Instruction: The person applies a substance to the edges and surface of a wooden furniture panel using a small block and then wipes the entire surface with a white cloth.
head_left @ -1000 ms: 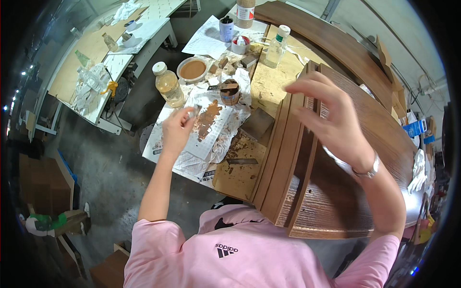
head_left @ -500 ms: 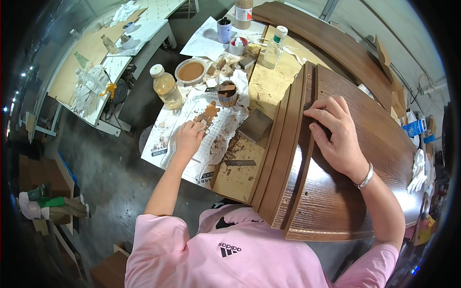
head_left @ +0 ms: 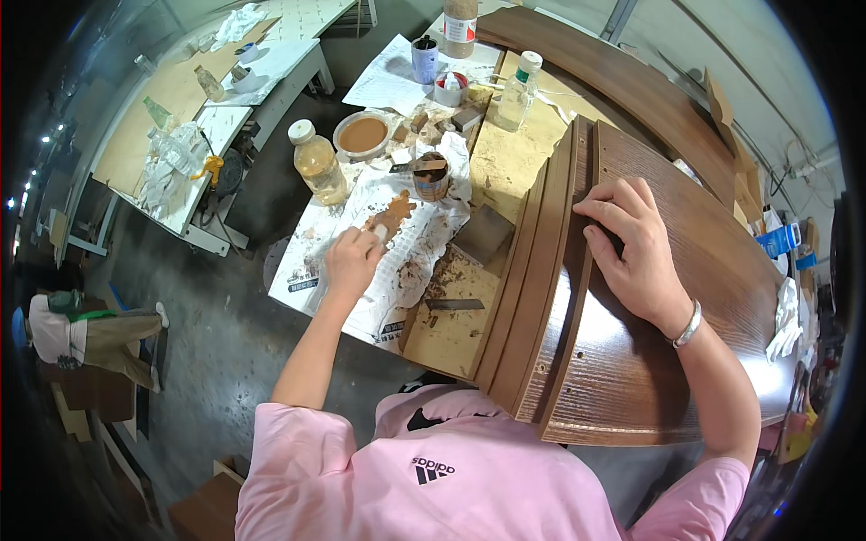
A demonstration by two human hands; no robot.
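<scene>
My left hand (head_left: pixel 352 263) is closed at the fingertips on a small pale piece (head_left: pixel 382 233), its kind too small to make out. It is at the near end of a smear of brown paste (head_left: pixel 391 215) on a stained white sheet (head_left: pixel 311 261). Beyond the smear stands a small tub of dark paste (head_left: pixel 432 187) with a putty knife (head_left: pixel 417 167) lying across its top. My right hand (head_left: pixel 630 248) rests on a glossy dark brown wooden panel (head_left: pixel 667 361), with curled fingers and thumb hooked at its left edge. More panels (head_left: pixel 514 298) lie beneath it.
Behind the sheet stand a bottle of yellowish liquid (head_left: pixel 320 167), a bowl of brown paste (head_left: pixel 363 135) and a clear bottle (head_left: pixel 517 95). A dark flat square (head_left: pixel 484 234) and a dark blade (head_left: pixel 455 305) lie beside the panels. Another person (head_left: pixel 99 334) is at far left.
The other person at far left has moved and now shows more fully, legs apart. My left hand stays by the brown smear, and my right hand keeps its place on the panel.
</scene>
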